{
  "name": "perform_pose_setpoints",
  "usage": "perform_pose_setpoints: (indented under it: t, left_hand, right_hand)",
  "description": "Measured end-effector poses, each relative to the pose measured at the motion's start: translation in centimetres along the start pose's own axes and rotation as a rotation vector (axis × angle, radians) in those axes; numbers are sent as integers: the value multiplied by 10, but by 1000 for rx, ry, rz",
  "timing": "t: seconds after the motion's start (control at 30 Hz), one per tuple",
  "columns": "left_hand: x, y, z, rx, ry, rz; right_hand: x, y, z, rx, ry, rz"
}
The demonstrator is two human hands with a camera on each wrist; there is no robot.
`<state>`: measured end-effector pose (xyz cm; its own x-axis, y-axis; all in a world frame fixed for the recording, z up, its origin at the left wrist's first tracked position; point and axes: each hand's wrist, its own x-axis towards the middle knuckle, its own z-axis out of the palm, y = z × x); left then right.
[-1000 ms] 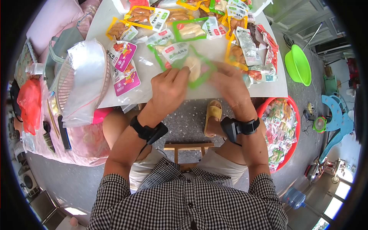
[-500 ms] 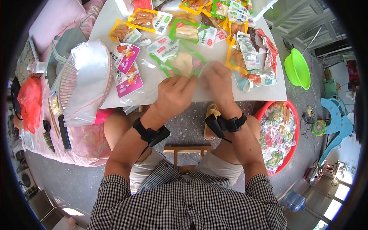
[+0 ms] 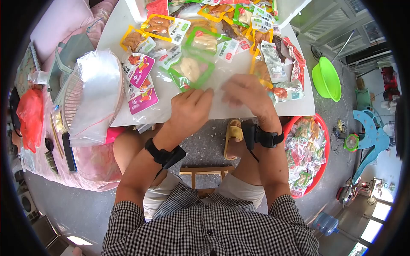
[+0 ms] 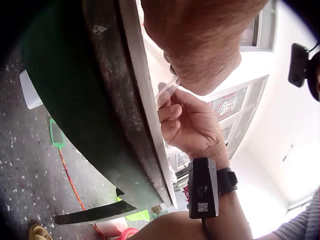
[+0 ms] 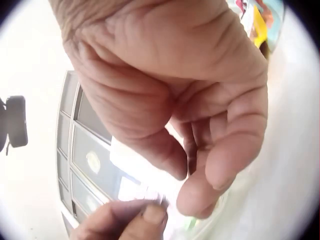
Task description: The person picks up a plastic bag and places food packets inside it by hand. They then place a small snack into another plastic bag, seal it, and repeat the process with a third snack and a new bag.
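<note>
A green-edged packet [image 3: 190,70] with pale food behind its window lies on the white table, clear plastic around it. My left hand [image 3: 190,106] is at the near side of that packet. In the right wrist view, the left thumb and fingertip [image 5: 154,214] pinch the edge of a clear plastic bag. To the right, my right hand [image 3: 250,96] hovers over the table, slightly blurred. Its fingers [image 5: 240,145] bend loosely, thumb apart from them, and nothing shows between them. Another green-edged packet [image 3: 205,42] lies just beyond.
Yellow-edged packets [image 3: 164,25] and others crowd the table's far side. Two purple-and-white packets [image 3: 143,96] lie at left, beside a basket [image 3: 73,87] topped with clear bags [image 3: 96,94]. A red tub [image 3: 325,158] full of packets stands on the floor at right, a green basin [image 3: 326,79] beyond it.
The green-edged packet has gone from raised between the hands to lying farther left on the table. My right hand has come away from it and moved right, while the left hand stays near its edge.
</note>
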<state>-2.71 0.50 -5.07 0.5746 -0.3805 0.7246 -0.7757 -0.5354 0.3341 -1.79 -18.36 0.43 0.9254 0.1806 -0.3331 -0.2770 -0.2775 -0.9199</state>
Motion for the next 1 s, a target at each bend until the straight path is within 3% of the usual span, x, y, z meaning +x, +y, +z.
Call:
perform_pose_setpoints:
  t: [0.1,0.23,0.33,0.53,0.63,0.83,1.0]
  left_hand:
    - [0,-1,-2,-6,-15,-13]
    - [1,2,-1,-23,12,11]
    - [-1,6,-2,-42,0,13]
    - [2,8,-4,-59,4,12]
    - [4,9,-5,-54,-1,6]
    - [4,8,-5,-55,4,9]
    - [3,7,-6,-56,-31,-11]
  right_hand:
    - [7,2,-17,-100,356,-65]
    - [49,19,-19,-442,708,-423]
    - [71,9,-18,-751,803,-516]
    - [95,9,1,-909,767,-452]
    - [98,8,-3,-502,682,-293]
    - [91,17,-12,-328,540,-379]
    - [61,4,-19,-369,744,-541]
